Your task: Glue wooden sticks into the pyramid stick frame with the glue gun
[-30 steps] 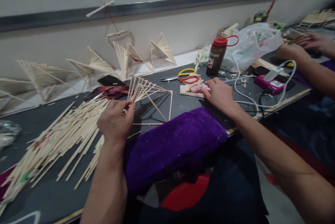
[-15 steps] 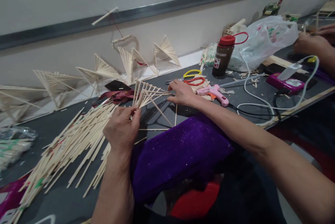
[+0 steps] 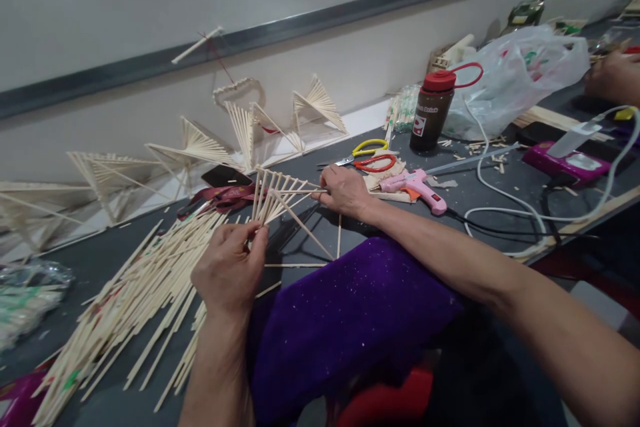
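A fan-shaped frame of thin wooden sticks stands over the dark table between my hands. My left hand pinches its near left corner, thumb and fingers pressed together. At the frame's right end, my right hand has its fingers closed around the stick tips; the fingertips are partly hidden. Just right of that hand lies a pink hot glue gun, with a clear glue stick out of its back. Behind the hand are scissors with yellow and red handles.
Loose wooden sticks cover the table at left. Finished stick frames line the wall. A dark bottle with red lid, a plastic bag, a purple power strip and white cable stand right. Another person's hand shows far right.
The view has shifted slightly, so the table things sit a little lower. Both hands keep their hold on the stick frame. The other person's hands have moved right, partly out of view.
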`<state>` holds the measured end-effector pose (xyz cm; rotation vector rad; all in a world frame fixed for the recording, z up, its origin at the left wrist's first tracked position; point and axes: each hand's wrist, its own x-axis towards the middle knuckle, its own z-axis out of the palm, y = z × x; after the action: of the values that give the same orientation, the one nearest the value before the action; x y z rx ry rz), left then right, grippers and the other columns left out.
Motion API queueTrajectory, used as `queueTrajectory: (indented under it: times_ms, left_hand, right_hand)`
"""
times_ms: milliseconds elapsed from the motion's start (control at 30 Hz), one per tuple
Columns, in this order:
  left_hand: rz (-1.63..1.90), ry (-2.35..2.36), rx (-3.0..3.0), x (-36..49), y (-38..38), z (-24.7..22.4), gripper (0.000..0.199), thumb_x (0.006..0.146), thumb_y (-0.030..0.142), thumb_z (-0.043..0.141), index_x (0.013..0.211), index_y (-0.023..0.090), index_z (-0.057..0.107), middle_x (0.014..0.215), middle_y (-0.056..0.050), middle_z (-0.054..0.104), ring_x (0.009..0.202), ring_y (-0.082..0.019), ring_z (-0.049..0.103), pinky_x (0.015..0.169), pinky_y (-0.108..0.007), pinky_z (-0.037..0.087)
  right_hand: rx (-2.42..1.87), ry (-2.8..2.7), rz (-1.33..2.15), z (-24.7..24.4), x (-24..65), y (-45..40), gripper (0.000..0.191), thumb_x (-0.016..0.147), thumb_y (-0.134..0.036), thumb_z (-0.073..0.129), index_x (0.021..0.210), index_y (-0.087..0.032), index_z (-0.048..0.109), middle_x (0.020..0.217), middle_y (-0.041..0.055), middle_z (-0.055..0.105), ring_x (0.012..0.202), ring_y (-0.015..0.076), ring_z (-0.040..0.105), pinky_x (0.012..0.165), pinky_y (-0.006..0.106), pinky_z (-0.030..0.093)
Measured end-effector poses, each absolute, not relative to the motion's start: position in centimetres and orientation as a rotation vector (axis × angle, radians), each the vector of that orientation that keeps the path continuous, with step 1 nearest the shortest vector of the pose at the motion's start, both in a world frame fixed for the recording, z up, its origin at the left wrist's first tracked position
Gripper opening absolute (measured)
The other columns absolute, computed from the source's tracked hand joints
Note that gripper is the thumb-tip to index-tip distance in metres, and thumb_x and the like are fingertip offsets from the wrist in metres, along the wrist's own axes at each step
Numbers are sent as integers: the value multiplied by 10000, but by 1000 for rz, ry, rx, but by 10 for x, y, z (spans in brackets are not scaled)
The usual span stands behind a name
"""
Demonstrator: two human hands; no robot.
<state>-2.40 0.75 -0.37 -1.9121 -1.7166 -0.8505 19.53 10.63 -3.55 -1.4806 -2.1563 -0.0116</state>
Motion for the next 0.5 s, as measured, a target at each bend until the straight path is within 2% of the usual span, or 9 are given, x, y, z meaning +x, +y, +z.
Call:
queueTrajectory:
  times_ms: [233,400,500]
  left_hand:
    - [-835,-1708,-1916,-24,8,-4,177,879,313,658,909,183,773,858,-33,704,704,-166,632,573,-266,368]
    - [-830,-1712,-1916,-25,8,-4,172,873,312,664,915,184,771,869,-37,709,724,-170,637,589,-267,376]
    - [-838,-1733,-1920,-24,8,-4,173,878,314,658,915,190,773,857,-37,708,718,-169,633,597,-272,378]
  right_hand:
    - [-1496,-2169,-72,-38,190,104,429,989,-520,423,1043,-146,624,1055,115,667,931,267,609,747,374,344]
    - [-1477,-2142,-84,-37,186,103,378,940,-443,537,1145,-130,589,1113,134,646,977,280,569,794,387,347]
    - [-1405,-2068,-141,-30,193,90,475,850,-346,643,1248,-103,548,1235,164,601,1075,299,525,861,397,357]
